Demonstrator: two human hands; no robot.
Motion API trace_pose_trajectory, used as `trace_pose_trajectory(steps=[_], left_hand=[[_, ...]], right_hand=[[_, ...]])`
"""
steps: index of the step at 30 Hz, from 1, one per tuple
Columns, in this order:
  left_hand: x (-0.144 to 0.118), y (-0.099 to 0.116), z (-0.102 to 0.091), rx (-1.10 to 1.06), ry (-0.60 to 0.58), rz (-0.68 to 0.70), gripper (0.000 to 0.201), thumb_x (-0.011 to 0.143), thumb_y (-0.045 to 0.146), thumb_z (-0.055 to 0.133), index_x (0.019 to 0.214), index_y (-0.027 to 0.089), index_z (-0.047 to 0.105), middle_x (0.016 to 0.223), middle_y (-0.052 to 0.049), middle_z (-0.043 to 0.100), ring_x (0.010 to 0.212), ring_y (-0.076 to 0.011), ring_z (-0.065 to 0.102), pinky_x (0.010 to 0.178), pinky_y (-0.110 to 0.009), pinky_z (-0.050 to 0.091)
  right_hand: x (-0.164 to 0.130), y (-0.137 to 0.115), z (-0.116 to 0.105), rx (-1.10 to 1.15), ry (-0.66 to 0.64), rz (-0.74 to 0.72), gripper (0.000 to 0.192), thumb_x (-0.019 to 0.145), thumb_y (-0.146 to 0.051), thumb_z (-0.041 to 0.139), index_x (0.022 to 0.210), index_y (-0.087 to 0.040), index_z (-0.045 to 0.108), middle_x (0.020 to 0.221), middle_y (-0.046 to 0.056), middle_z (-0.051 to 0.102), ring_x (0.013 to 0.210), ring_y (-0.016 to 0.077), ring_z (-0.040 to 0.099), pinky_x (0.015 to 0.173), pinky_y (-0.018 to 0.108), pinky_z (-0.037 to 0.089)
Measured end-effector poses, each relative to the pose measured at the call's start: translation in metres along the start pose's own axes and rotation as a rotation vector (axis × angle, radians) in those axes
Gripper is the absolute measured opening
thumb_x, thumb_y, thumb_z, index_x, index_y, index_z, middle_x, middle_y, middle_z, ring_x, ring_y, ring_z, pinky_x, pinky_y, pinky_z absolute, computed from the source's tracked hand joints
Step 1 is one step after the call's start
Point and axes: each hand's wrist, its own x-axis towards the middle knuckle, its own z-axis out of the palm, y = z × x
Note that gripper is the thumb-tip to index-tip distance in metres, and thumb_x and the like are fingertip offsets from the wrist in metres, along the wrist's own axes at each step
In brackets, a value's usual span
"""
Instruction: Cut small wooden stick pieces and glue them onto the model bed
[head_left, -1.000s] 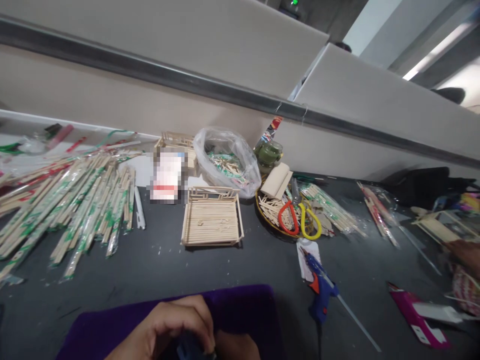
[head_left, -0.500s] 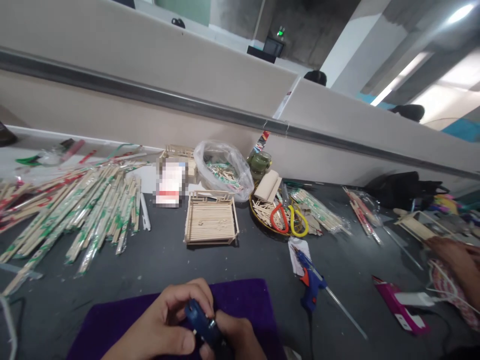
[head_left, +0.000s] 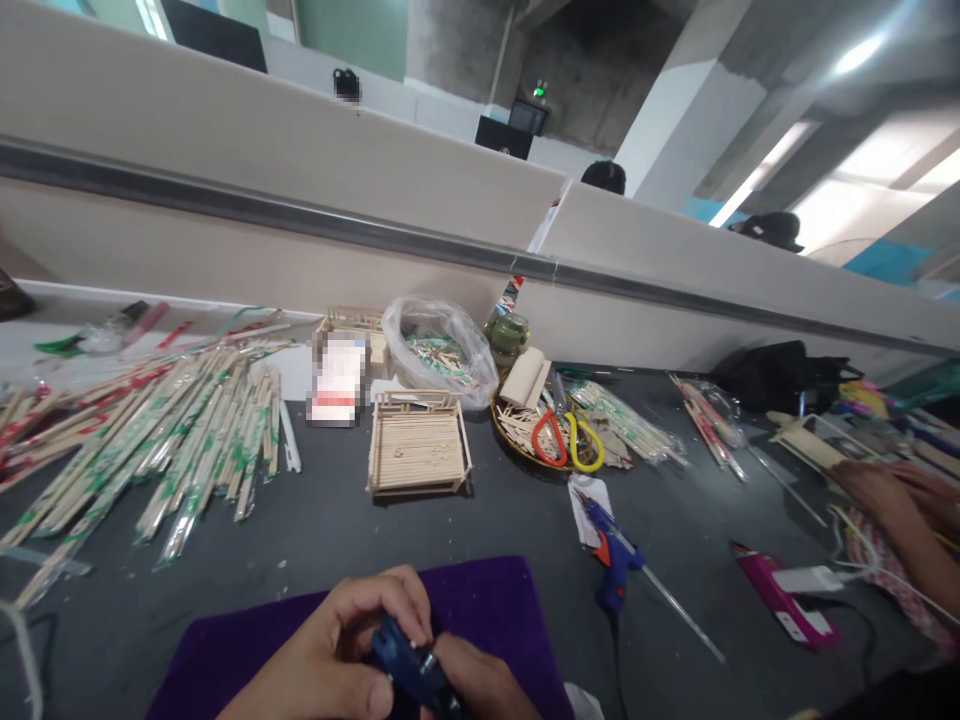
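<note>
A small dark-blue plastic tool (head_left: pixel 409 665) is pinched between the left hand (head_left: pixel 337 655) and right hand (head_left: pixel 480 685), low over a purple cloth (head_left: pixel 487 600) on the dark worktop (head_left: pixel 315 520), seemingly for close handling. A blue glue gun (head_left: pixel 611 560) is laid nearby.

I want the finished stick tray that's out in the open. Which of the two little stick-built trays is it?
The nearer stick tray, standing alone on the dark table just left of the scissors. The other stick tray sits farther back, partly hidden behind the blurred card.

Beige partition wall (head_left: pixel 375 160) behind dark desk (head_left: pixel 315 520).
</note>
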Motion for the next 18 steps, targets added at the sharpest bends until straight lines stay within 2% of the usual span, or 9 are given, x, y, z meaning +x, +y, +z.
trace_pose_trajectory(steps=[4, 7, 9, 11, 13, 15, 17, 18], left_hand=[[-0.001, 0.003, -0.001, 0.054, 0.047, -0.015, 0.038, 0.065, 0.049, 0.085, 0.089, 0.021, 0.075, 0.092, -0.004, 0.06, 0.077, -0.0164, 0.053, 0.069, -0.028, 0.037], [0.0, 0.003, -0.004, 0.06, 0.138, -0.045, 0.038, 0.067, 0.051, 0.082, 0.088, 0.02, 0.074, 0.091, -0.004, 0.061, 0.08, -0.0185, 0.054, 0.072, -0.029, 0.039], [0.003, -0.006, -0.004, -0.006, 0.219, -0.082, 0.044, 0.069, 0.053, 0.08, 0.1, 0.022, 0.073, 0.097, -0.005, 0.064, 0.089, -0.0221, 0.057, 0.078, -0.031, 0.042], [0.007, -0.024, -0.001, -0.084, 0.282, -0.102, 0.066, 0.07, 0.058, 0.078, 0.127, 0.029, 0.061, 0.112, -0.007, 0.065, 0.106, -0.0276, 0.058, 0.089, -0.037, 0.044], [0.011, -0.05, 0.006, -0.007, 0.335, -0.077, 0.075, 0.068, 0.056, 0.081, 0.133, 0.03, 0.055, 0.12, -0.01, 0.063, 0.116, -0.032, 0.055, 0.094, -0.042, 0.045], [0.012, -0.077, 0.015, 0.052, 0.487, -0.062, 0.088, 0.06, 0.053, 0.087, 0.136, 0.03, 0.05, 0.134, -0.011, 0.059, 0.133, -0.0371, 0.045, 0.109, -0.045, 0.035], [0.01, -0.095, 0.021, 0.134, 0.587, -0.163, 0.082, 0.066, 0.047, 0.085, 0.137, 0.028, 0.049, 0.143, -0.012, 0.053, 0.141, -0.0393, 0.037, 0.116, -0.046, 0.026], [0.009, -0.099, 0.022, 0.158, 0.582, -0.207, 0.077, 0.069, 0.045, 0.083, 0.136, 0.027, 0.05, 0.143, -0.012, 0.054, 0.141, -0.0399, 0.038, 0.118, -0.047, 0.023]], right_hand=[[-0.001, -0.005, 0.005, -0.075, 0.155, -0.018, 0.022, 0.066, -0.018, 0.064, 0.082, -0.023, 0.05, 0.072, -0.004, 0.058, 0.065, 0.0119, 0.056, 0.063, 0.017, 0.043], [0.003, -0.007, 0.007, -0.068, 0.214, -0.031, 0.014, 0.076, -0.028, 0.063, 0.086, -0.023, 0.056, 0.07, -0.002, 0.062, 0.06, 0.0131, 0.058, 0.06, 0.018, 0.045], [0.007, -0.01, 0.004, -0.021, 0.253, 0.008, 0.017, 0.081, -0.037, 0.062, 0.091, -0.023, 0.06, 0.072, 0.0, 0.066, 0.062, 0.0155, 0.063, 0.06, 0.02, 0.047], [0.012, -0.014, -0.003, 0.032, 0.337, 0.061, 0.024, 0.084, -0.042, 0.059, 0.098, -0.023, 0.064, 0.079, 0.003, 0.07, 0.072, 0.0191, 0.067, 0.067, 0.022, 0.05], [0.017, -0.019, -0.01, 0.097, 0.411, 0.086, 0.031, 0.087, -0.043, 0.055, 0.108, -0.023, 0.065, 0.092, 0.006, 0.073, 0.086, 0.0224, 0.07, 0.077, 0.027, 0.052], [0.021, -0.024, -0.013, 0.118, 0.437, 0.136, 0.031, 0.086, -0.039, 0.054, 0.109, -0.022, 0.066, 0.094, 0.008, 0.073, 0.089, 0.0245, 0.07, 0.08, 0.03, 0.053], [0.022, -0.026, -0.012, 0.06, 0.447, 0.23, 0.024, 0.085, -0.034, 0.053, 0.101, -0.022, 0.067, 0.085, 0.007, 0.073, 0.083, 0.0257, 0.071, 0.076, 0.031, 0.053], [0.021, -0.027, -0.009, 0.009, 0.467, 0.277, 0.02, 0.085, -0.031, 0.054, 0.096, -0.022, 0.067, 0.081, 0.007, 0.073, 0.08, 0.0261, 0.071, 0.073, 0.031, 0.052]])
